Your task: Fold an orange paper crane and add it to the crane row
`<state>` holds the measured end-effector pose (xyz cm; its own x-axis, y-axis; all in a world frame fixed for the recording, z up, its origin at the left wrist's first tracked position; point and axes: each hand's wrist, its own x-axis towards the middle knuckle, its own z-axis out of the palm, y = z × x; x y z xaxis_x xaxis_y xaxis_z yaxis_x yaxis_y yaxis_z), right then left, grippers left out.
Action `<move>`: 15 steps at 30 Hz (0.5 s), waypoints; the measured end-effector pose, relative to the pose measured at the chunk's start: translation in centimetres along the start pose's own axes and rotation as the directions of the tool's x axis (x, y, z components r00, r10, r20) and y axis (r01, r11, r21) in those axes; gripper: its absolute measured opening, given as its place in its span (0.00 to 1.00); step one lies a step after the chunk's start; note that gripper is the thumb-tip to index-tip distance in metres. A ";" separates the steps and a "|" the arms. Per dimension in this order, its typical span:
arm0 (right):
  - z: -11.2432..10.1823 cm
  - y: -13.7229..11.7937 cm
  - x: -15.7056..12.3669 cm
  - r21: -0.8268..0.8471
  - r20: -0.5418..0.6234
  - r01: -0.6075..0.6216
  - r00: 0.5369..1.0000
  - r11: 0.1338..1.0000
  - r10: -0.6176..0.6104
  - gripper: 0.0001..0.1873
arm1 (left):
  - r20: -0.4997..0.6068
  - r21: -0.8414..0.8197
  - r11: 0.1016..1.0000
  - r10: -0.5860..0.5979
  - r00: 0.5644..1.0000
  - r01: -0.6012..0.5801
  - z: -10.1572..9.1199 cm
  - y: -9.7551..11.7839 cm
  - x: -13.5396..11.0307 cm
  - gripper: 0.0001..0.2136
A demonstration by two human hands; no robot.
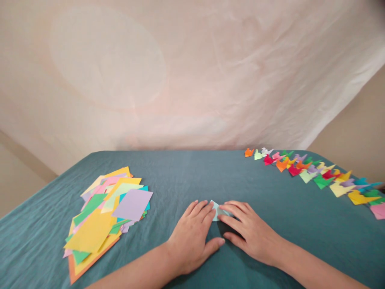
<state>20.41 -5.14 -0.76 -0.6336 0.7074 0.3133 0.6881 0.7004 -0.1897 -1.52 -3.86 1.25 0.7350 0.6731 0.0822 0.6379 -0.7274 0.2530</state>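
Observation:
A small light-blue piece of folded paper (215,208) lies on the teal cloth, with a pointed tip facing away from me. My left hand (195,235) rests palm down at its left side, fingers stretched out and fingertips on or against the paper's edge. From the right, my right hand (251,233) lays its extended fingers over the other side of the paper, covering part of it. Both thumbs stick out toward each other below the paper, apart from it. Neither hand is closed around anything. The paper's full outline is hidden under the fingers.
Loose square sheets of coloured paper (93,233) are heaped at the left, a lilac sheet (132,204) on top. Several folded paper birds (323,180) stand in rows along the right side. Behind the table (186,172) hangs a pale cloth (192,80).

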 end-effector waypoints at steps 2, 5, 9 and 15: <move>-0.1 0.0 0.1 -0.005 0.002 0.013 1.000 1.000 -0.013 0.18 | 0.004 0.011 1.000 0.008 1.000 -0.008 -0.1 0.0 0.0 0.26; -0.2 -0.1 0.2 -0.007 0.019 0.015 1.000 1.000 -0.015 0.19 | 0.010 0.038 0.999 0.024 1.000 -0.024 -0.2 -0.1 0.1 0.26; -0.5 -0.2 0.2 -0.013 0.062 0.006 0.998 1.000 -0.005 0.19 | 0.020 0.081 0.996 0.044 0.999 -0.046 -0.2 -0.2 0.1 0.28; -0.6 -0.2 0.4 -0.036 0.059 0.034 0.998 0.999 -0.032 0.19 | 0.021 0.127 0.989 0.078 0.997 -0.080 -0.3 -0.1 0.2 0.30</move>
<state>20.20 -5.09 -0.03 -0.6751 0.6888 0.2640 0.6783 0.7204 -0.1451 -1.49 -3.57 1.52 0.7873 0.6112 0.0814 0.6009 -0.7902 0.1208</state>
